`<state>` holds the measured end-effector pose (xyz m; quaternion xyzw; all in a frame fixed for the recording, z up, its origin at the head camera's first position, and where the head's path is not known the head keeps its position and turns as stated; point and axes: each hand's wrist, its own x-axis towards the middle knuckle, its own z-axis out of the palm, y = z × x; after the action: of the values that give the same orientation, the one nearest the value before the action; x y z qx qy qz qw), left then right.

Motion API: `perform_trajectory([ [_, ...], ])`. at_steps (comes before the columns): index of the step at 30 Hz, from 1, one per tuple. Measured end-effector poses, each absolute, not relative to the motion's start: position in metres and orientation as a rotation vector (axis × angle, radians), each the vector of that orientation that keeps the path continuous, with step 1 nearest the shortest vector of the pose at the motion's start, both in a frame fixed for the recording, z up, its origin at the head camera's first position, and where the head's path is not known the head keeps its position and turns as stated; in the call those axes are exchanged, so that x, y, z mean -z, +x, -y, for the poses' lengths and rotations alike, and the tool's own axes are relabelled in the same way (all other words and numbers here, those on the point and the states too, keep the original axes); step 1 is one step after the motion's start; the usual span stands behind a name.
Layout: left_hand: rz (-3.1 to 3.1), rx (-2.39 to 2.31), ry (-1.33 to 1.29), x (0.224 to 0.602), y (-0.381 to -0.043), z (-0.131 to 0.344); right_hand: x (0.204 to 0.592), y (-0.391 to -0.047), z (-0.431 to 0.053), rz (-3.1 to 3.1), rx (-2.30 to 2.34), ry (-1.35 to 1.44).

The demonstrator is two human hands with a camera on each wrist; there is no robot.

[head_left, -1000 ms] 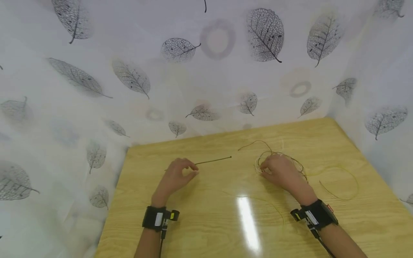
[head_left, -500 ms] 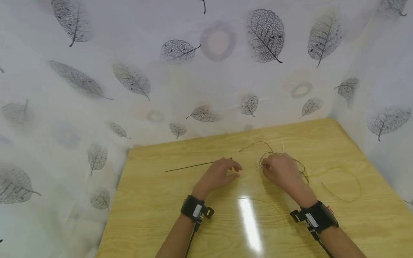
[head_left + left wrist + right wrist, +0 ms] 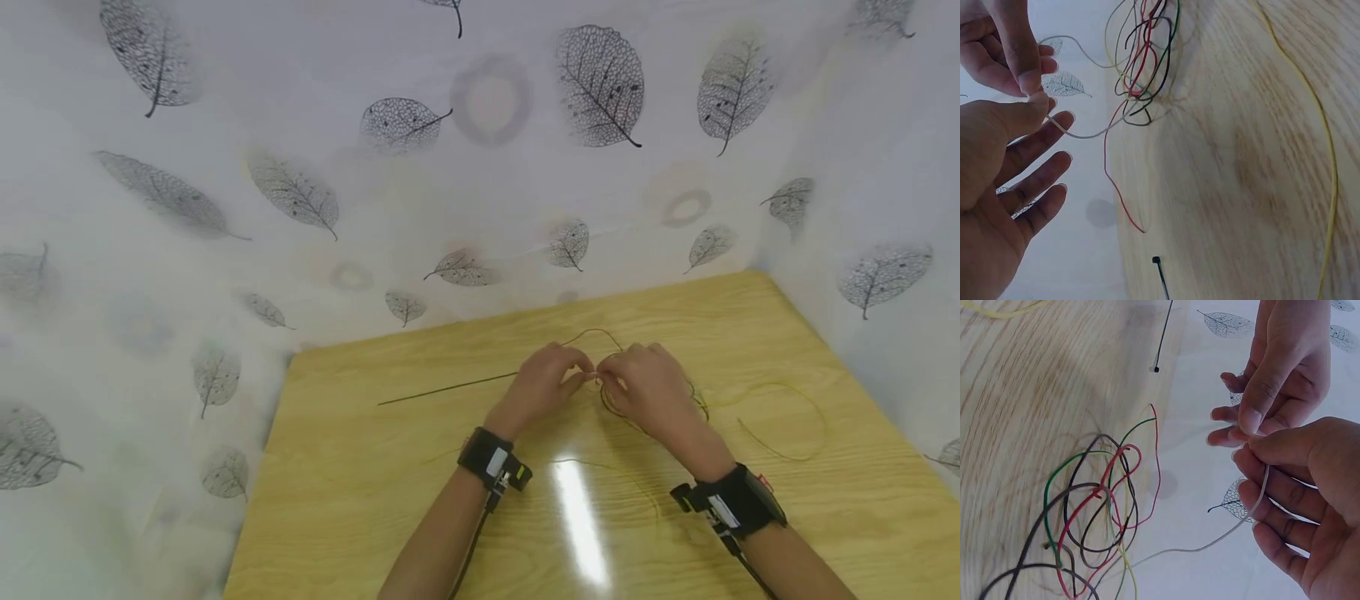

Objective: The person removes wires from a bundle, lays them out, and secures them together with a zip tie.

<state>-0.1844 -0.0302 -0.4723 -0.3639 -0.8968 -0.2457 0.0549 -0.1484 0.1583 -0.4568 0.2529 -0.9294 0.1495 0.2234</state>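
Note:
My left hand [image 3: 542,385] and right hand [image 3: 651,390] meet fingertip to fingertip above the table. Thumb and forefinger of each pinch a thin white wire [image 3: 1210,546]; the pinched part is mostly hidden by the fingers. In the left wrist view, the wire curves from the hands down into a loose tangle of wires [image 3: 1147,59], coloured red, black, green, yellow and white. The left hand's other fingers [image 3: 1041,164] are spread and hold nothing. One red end [image 3: 1110,178] strays out of the tangle. A black cable tie [image 3: 442,390] lies to the left, partly behind the left hand.
Yellow wire [image 3: 821,417] loops on the table at the right. Another thin yellow wire [image 3: 637,483] lies nearer the front. The wood-grain table [image 3: 337,517] backs onto a white leaf-print sheet [image 3: 495,183], which also hangs along both sides.
My left hand has moved right, from over the cable tie to the right hand, and now pinches the white wire. The right hand has stayed near the tangle, lifting slightly.

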Motion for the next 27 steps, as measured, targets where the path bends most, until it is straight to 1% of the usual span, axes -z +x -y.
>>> perform_trajectory([
  [5, 2.695, 0.687, -1.127, 0.464, -0.186, 0.038, 0.449, -0.147, -0.167, 2.466, -0.355, 0.722],
  [12, 2.707, 0.574, -1.014, 0.453, -0.198, 0.056, 0.437, -0.146, -0.189, 2.42, -0.331, 0.678],
  [17, 2.639, 0.544, -1.01, 0.443, -0.204, 0.071, 0.433, -0.147, -0.201, 2.396, -0.346, 0.664],
  [20, 2.589, 0.54, -1.013, 0.437, -0.205, 0.08, 0.431, -0.148, -0.205, 2.39, -0.341, 0.661],
  [27, 2.612, 0.528, -0.907, 0.434, -0.202, 0.105, 0.427, -0.151, -0.214, 2.325, -0.32, 0.639],
])
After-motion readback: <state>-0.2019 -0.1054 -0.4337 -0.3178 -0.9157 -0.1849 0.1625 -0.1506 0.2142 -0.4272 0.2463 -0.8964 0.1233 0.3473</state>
